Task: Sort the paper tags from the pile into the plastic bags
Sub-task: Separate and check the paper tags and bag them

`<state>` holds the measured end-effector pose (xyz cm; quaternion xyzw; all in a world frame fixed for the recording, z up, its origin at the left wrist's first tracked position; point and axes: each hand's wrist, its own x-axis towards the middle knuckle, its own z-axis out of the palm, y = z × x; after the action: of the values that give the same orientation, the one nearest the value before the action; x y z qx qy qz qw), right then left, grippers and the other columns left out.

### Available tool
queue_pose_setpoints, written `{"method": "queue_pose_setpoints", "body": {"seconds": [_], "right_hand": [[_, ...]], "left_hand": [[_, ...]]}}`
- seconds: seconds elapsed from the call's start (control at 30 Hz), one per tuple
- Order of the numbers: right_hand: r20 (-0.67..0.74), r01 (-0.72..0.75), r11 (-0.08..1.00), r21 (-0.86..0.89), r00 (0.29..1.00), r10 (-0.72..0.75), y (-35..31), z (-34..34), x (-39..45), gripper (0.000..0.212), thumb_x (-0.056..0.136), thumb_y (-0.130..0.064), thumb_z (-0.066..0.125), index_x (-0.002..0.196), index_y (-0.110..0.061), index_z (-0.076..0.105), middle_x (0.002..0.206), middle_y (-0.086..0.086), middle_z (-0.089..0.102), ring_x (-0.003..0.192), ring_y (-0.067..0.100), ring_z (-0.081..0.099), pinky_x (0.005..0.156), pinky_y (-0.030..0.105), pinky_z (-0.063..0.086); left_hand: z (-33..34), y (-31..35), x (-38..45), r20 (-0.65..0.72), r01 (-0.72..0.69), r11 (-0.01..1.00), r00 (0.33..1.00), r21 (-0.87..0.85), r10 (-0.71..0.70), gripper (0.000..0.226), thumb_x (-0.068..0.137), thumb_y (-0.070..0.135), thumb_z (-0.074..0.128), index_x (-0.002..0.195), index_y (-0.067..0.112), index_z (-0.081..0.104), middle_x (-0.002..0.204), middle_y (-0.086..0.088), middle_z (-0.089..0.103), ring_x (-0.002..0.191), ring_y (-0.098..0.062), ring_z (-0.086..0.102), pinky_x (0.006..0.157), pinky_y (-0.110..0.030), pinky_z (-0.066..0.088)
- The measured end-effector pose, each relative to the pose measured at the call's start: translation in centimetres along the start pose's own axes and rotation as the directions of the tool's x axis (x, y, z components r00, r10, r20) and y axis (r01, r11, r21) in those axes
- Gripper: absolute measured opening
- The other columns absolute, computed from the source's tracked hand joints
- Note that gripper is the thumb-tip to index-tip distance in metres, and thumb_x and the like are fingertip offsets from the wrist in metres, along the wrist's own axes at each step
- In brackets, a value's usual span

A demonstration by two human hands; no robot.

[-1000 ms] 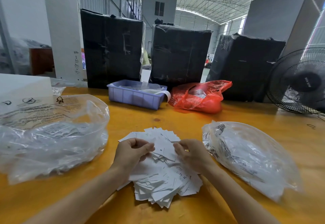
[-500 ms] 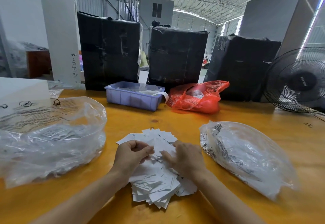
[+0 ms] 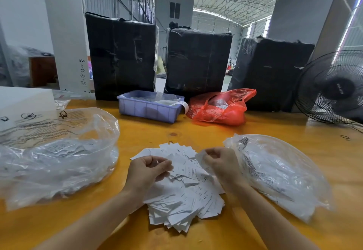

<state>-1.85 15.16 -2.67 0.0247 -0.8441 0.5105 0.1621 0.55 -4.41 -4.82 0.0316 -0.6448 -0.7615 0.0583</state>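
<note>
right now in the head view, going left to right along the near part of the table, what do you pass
left plastic bag → left hand → pile of paper tags → right hand → right plastic bag

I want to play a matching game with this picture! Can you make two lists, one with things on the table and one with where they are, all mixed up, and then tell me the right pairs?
Things:
1. purple tray
2. red bag
3. black fan
4. pile of paper tags

Places:
A. far right edge of the table
B. in the middle, under both hands
C. at the back, just left of the red bag
D. at the back, in front of the black-wrapped bundles, right of the tray

Right pairs: 1-C, 2-D, 3-A, 4-B
</note>
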Motion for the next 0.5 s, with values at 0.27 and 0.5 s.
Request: {"method": "queue_pose_setpoints", "body": {"seconds": [0.27, 0.5], "right_hand": [[0.387, -0.456, 0.598, 0.659, 0.887, 0.251, -1.5, -0.6, -0.2, 0.014, 0.082, 0.007, 0.06, 0.096, 0.005, 0.062, 0.076, 0.018, 0.072, 0.067, 0.025, 0.071, 0.06, 0.031, 0.059], [0.427, -0.466, 0.661, 0.588, 0.873, 0.236, -2.0, 0.4, -1.0, 0.02, 0.083, -0.006, 0.064, 0.102, 0.0, 0.06, 0.08, 0.016, 0.073, 0.066, 0.025, 0.071, 0.052, 0.028, 0.054]], "left_hand": [[0.3, 0.6, -0.3, 0.076, 0.09, 0.994, 0.993, -0.064, -0.085, 0.014, 0.079, 0.01, 0.07, 0.089, -0.001, 0.071, 0.083, -0.014, 0.074, 0.069, -0.018, 0.071, 0.056, -0.018, 0.054], [0.8, 1.2, -1.0, 0.127, 0.094, 0.996, 0.987, -0.002, -0.093, 0.023, 0.068, 0.014, 0.075, 0.082, -0.003, 0.069, 0.076, -0.016, 0.073, 0.05, -0.017, 0.065, 0.042, -0.017, 0.046]]}}
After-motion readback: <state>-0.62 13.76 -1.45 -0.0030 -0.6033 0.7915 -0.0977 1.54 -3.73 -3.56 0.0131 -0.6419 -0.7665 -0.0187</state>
